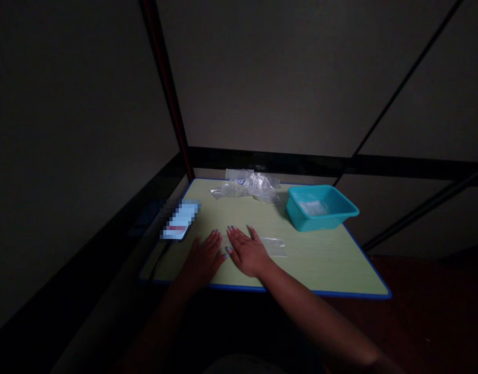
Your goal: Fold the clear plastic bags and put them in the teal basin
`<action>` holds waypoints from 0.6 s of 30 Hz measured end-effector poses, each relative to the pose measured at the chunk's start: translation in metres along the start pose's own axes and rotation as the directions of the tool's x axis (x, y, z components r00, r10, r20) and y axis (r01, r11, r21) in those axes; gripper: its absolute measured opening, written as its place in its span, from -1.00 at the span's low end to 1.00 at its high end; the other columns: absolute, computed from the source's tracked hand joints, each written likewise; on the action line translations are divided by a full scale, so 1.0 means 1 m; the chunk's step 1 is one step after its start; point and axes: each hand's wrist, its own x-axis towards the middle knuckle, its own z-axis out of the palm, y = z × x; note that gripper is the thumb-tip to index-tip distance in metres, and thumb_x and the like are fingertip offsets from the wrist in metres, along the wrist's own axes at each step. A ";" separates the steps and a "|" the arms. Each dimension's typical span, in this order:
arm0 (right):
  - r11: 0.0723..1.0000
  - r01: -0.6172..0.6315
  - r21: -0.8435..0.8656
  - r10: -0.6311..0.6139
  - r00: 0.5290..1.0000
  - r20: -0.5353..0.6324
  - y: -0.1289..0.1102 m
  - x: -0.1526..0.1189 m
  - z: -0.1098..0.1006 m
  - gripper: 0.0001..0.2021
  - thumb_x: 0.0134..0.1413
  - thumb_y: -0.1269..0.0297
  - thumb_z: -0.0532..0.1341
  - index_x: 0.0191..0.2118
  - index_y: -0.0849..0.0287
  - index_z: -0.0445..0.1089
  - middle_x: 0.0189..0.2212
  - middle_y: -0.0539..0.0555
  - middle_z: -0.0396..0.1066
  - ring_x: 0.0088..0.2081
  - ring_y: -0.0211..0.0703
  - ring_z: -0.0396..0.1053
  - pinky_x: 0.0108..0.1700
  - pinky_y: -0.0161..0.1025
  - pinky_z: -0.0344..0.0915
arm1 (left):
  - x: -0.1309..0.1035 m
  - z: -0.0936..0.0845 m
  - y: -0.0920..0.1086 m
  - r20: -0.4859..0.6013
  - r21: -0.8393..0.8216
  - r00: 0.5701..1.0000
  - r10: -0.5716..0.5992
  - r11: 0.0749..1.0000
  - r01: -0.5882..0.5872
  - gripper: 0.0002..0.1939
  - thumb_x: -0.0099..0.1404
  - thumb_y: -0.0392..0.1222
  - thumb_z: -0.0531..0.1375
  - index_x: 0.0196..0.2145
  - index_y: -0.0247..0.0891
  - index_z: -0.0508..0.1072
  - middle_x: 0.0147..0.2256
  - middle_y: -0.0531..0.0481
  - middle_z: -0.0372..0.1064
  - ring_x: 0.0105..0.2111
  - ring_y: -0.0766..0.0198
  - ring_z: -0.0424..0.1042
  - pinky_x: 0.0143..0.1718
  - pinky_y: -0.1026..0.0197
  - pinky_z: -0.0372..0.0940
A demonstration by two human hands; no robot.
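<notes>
Near the front edge of the small table, a clear plastic bag [275,246] lies flat. My right hand [248,253] rests palm down over it, fingers stretched out, covering part of the plastic. Beside it, my left hand [204,261] is also laid flat with its fingers extended, at the bag's left end. Neither hand grips anything. How far the bag runs beneath the hands is hidden.
The table top [320,265] is pale with a blue rim. Crumpled clear plastic bags [258,184] lie at its back edge. A turquoise basin [320,221] at the right holds some clear plastic. A lit phone [181,221] lies at the left, its screen blurred. Walls stand behind and left.
</notes>
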 end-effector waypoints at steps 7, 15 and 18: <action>1.000 -0.002 0.007 0.002 1.000 0.014 0.000 0.000 -0.001 -0.44 0.31 0.12 -0.16 0.33 0.27 -0.06 0.30 0.18 -0.05 0.32 -0.15 -0.14 0.30 0.09 -0.48 | -0.002 -0.004 0.007 -0.087 0.075 0.988 -0.125 0.988 0.132 -0.44 0.36 -0.06 -0.05 0.24 -0.38 0.13 0.27 -0.36 -0.04 0.29 -0.06 -0.06 0.18 -0.34 -0.06; 1.000 0.008 -0.011 -0.007 0.997 0.081 0.001 0.001 -0.004 -0.39 0.24 0.22 -0.06 0.36 0.17 -0.18 0.33 0.14 -0.12 0.33 -0.11 -0.18 0.30 0.11 -0.45 | 0.028 -0.004 0.049 -0.129 -0.030 0.989 -0.069 0.997 0.066 -0.43 0.40 -0.05 -0.13 0.29 -0.32 0.05 0.29 -0.26 -0.06 0.31 -0.01 -0.10 0.23 -0.34 -0.26; 1.000 0.000 0.011 0.000 0.997 0.074 0.000 0.001 -0.005 -0.39 0.23 0.22 -0.06 0.36 0.16 -0.19 0.34 0.12 -0.13 0.33 -0.13 -0.18 0.31 0.10 -0.43 | 0.033 0.001 0.053 -0.085 -0.052 0.982 -0.169 0.985 0.165 -0.41 0.41 0.00 -0.20 0.29 -0.33 0.05 0.29 -0.25 -0.08 0.31 -0.02 -0.12 0.20 -0.41 -0.28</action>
